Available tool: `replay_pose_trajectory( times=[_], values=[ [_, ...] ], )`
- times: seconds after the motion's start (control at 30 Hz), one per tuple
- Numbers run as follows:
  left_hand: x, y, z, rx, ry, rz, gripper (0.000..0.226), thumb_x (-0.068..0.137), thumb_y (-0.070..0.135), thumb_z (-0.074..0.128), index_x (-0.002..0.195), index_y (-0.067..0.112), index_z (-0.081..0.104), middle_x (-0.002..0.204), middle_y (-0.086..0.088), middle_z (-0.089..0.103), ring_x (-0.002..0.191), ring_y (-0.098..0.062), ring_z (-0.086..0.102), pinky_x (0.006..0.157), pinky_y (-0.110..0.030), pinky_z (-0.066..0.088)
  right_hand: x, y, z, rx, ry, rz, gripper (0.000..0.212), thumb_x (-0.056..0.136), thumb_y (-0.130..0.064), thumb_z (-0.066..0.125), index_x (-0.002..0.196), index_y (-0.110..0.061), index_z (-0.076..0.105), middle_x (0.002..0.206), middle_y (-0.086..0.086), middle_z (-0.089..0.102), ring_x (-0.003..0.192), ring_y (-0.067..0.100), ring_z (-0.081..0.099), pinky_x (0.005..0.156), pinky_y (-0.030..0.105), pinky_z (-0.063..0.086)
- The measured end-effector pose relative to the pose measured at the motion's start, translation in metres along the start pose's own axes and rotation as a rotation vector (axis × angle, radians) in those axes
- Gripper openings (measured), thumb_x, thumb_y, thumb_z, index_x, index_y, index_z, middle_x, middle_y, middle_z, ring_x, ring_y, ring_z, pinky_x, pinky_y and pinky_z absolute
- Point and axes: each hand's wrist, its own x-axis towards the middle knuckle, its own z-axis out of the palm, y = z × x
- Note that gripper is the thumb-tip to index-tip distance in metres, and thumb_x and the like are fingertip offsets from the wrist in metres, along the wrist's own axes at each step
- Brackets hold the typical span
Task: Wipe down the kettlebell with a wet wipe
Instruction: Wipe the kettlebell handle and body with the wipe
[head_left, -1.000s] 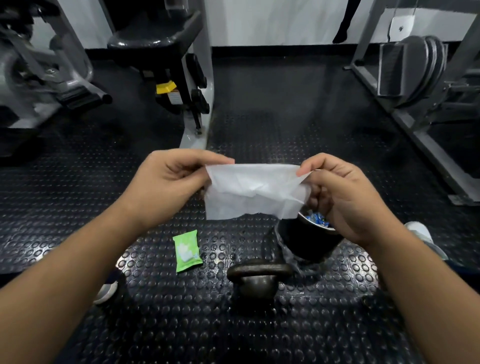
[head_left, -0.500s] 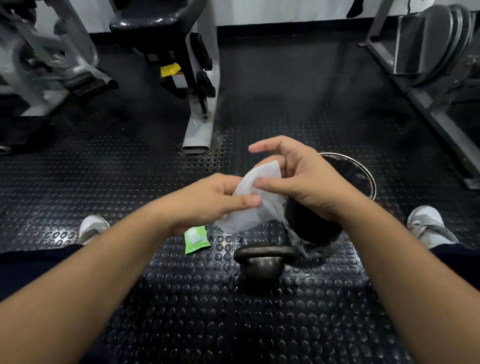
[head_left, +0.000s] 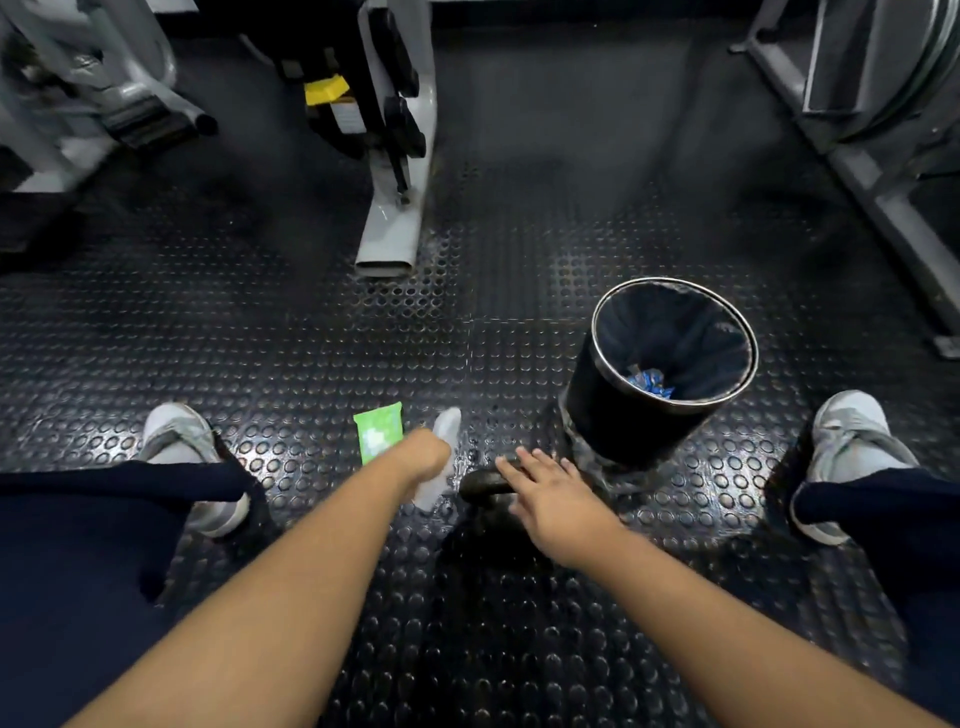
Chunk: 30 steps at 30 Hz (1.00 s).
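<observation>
A dark kettlebell (head_left: 480, 483) stands on the studded rubber floor between my feet; only part of its handle shows. My right hand (head_left: 553, 499) lies over it with fingers straight, covering most of it. My left hand (head_left: 423, 457) grips a bunched white wet wipe (head_left: 448, 423), which sticks out above and below the fist, just left of the kettlebell handle. A green wipe packet (head_left: 378, 431) lies flat on the floor just beyond my left wrist.
A black bin (head_left: 613, 410) with a metal rim and dark liner stands right of the kettlebell, blue wrappers at its bottom. My shoes (head_left: 179, 441) (head_left: 852, 441) sit at both sides. A grey machine foot (head_left: 389, 244) lies ahead, with a weight rack frame (head_left: 872, 197) at the right.
Both hands have dropped from chest height to the floor. The right hand let go of the wipe and now lies on the kettlebell; the left hand keeps the bunched wipe.
</observation>
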Motion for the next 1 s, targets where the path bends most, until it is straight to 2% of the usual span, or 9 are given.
replay_pose_trajectory(
  times=[0.07, 0.2, 0.3, 0.4, 0.5, 0.57, 0.63, 0.83, 1.0],
  values=[
    [0.005, -0.006, 0.045, -0.243, -0.095, -0.058, 0.099, 0.079, 0.088, 0.047, 0.141, 0.010, 0.055, 0.141, -0.017, 0.060, 0.120, -0.034, 0.063, 0.105, -0.041, 0.045, -0.004, 0.001, 0.008, -0.063, 0.053, -0.029, 0.068, 0.108, -0.037, 0.038, 0.165, -0.027, 0.002, 0.173, 0.009, 0.002, 0.160, 0.028, 0.000, 0.127, 0.047, -0.003],
    [-0.029, 0.022, 0.097, -0.242, 0.130, -0.069, 0.093, 0.090, 0.081, 0.038, 0.150, 0.010, 0.039, 0.157, -0.023, 0.035, 0.135, -0.040, 0.046, 0.113, -0.046, 0.037, -0.008, -0.005, 0.012, -0.145, 0.045, -0.023, 0.092, 0.094, -0.022, 0.050, 0.163, -0.020, -0.011, 0.171, 0.014, -0.013, 0.158, 0.031, -0.015, 0.127, 0.050, -0.010],
    [-0.033, 0.040, 0.107, -0.068, 0.088, -0.147, 0.108, 0.086, 0.087, 0.025, 0.163, 0.014, 0.005, 0.167, -0.026, -0.003, 0.153, -0.049, 0.005, 0.121, -0.061, 0.012, -0.005, -0.005, 0.015, -0.261, -0.009, -0.019, 0.098, 0.095, -0.024, 0.047, 0.154, -0.023, -0.031, 0.168, 0.013, -0.025, 0.152, 0.033, -0.032, 0.126, 0.055, -0.011],
    [-0.040, 0.043, 0.105, -0.021, 0.011, -0.147, 0.106, 0.087, 0.089, 0.021, 0.164, 0.020, -0.006, 0.166, -0.027, -0.019, 0.153, -0.049, -0.010, 0.123, -0.063, 0.000, -0.005, -0.004, 0.020, -0.270, -0.017, -0.072, 0.088, 0.101, -0.037, 0.040, 0.157, -0.033, -0.028, 0.168, 0.001, -0.025, 0.151, 0.034, -0.034, 0.124, 0.059, -0.011],
    [-0.023, 0.032, 0.095, -0.151, -0.028, -0.135, 0.131, 0.064, 0.105, 0.020, 0.164, 0.024, 0.002, 0.169, -0.023, -0.001, 0.154, -0.047, 0.008, 0.122, -0.062, 0.015, -0.005, -0.008, 0.014, -0.125, 0.022, -0.034, 0.091, 0.098, -0.036, 0.045, 0.160, -0.031, -0.021, 0.169, 0.008, -0.024, 0.155, 0.030, -0.027, 0.126, 0.054, -0.012],
    [0.005, 0.018, 0.093, -0.278, -0.075, -0.142, 0.140, 0.040, 0.115, 0.020, 0.153, 0.035, 0.043, 0.160, -0.011, 0.039, 0.142, -0.039, 0.041, 0.114, -0.057, 0.036, -0.007, -0.007, 0.014, -0.101, 0.052, -0.023, 0.095, 0.094, -0.030, 0.053, 0.163, -0.022, -0.011, 0.170, 0.012, -0.018, 0.157, 0.030, -0.020, 0.127, 0.052, -0.010],
    [0.031, -0.001, 0.091, -0.348, -0.176, -0.073, 0.124, 0.040, 0.115, 0.025, 0.124, 0.035, 0.070, 0.134, 0.000, 0.066, 0.125, -0.031, 0.061, 0.105, -0.049, 0.047, -0.009, -0.004, 0.016, -0.077, 0.081, -0.019, 0.096, 0.093, -0.029, 0.054, 0.164, -0.019, -0.009, 0.171, 0.013, -0.012, 0.158, 0.030, -0.017, 0.126, 0.051, -0.012],
    [0.003, -0.012, 0.041, -0.518, -0.477, 0.003, 0.108, 0.079, 0.096, 0.035, 0.128, 0.007, 0.072, 0.133, -0.019, 0.067, 0.123, -0.034, 0.064, 0.115, -0.047, 0.042, -0.008, -0.007, 0.017, -0.032, 0.114, -0.031, 0.097, 0.095, -0.032, 0.054, 0.163, -0.025, -0.015, 0.172, 0.009, -0.009, 0.158, 0.028, -0.015, 0.124, 0.048, -0.016],
    [0.007, -0.013, 0.050, -0.515, -0.435, -0.004, 0.113, 0.068, 0.102, 0.039, 0.142, 0.019, 0.061, 0.127, -0.016, 0.071, 0.116, -0.034, 0.068, 0.105, -0.045, 0.052, -0.007, -0.008, 0.013, -0.018, 0.105, -0.023, 0.096, 0.096, -0.038, 0.055, 0.163, -0.026, -0.014, 0.172, 0.007, -0.009, 0.158, 0.028, -0.016, 0.125, 0.049, -0.015]
  ],
)
